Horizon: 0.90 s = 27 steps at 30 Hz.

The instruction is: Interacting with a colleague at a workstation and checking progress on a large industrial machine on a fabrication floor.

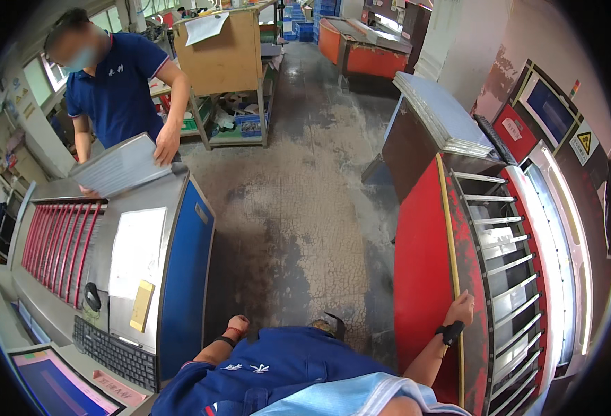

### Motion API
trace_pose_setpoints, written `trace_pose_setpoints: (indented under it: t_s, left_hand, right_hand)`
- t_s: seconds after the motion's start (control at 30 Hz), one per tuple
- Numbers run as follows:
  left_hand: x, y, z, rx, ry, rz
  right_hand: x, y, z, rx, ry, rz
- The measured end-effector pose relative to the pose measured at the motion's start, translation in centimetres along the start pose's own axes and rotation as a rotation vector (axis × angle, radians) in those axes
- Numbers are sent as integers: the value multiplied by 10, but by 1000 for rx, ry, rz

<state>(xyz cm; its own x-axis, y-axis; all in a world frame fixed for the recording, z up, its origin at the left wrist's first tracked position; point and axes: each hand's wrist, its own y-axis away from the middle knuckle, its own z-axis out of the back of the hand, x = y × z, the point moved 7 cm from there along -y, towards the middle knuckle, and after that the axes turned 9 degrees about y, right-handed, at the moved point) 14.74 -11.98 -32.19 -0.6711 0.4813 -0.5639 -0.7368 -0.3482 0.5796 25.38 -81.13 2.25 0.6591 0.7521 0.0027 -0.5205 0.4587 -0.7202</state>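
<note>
My left hand [238, 323] hangs beside the blue side panel of a metal-topped machine, its fingers curled in and nothing visible in them. A dark band circles that wrist. My right hand [462, 308] is closed too, with no object showing, at the worn edge of a red roller machine [424, 277]; whether it touches the edge I cannot tell. A black strap [449, 333] wraps that wrist. Metal rollers [510, 265] run in a row just past this hand. At the left, a co-worker in a dark blue shirt tilts a grey panel [126, 166] with both hands.
On the left machine [169, 197] lie a white sheet [137, 246], a yellow block [142, 305], a mouse [92, 298] and a keyboard [117, 352], beside red rods [59, 246]. Stacked panels [445, 114] stand at right. A wooden cabinet [223, 55] stands beyond the worn floor [291, 201].
</note>
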Motion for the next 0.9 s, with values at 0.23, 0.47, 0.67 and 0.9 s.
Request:
trace_pose_setpoints:
  t_s: [0.23, 0.47, 0.67, 0.9]
  left_hand:
    - [-8, -8, 0, -111, -15, -62]
    - [-15, 15, 9, -167, 95, 144]
    - [-39, 22, 15, -169, 97, 119]
    - [-64, 12, 9, -44, 149, 98]
  right_hand:
    - [0, 0, -6, 51, 3, -21]
    - [-2, -2, -5, 67, 6, -38]
    - [-4, -2, -5, 52, -4, -68]
    - [-8, 0, -10, 108, 8, -100]
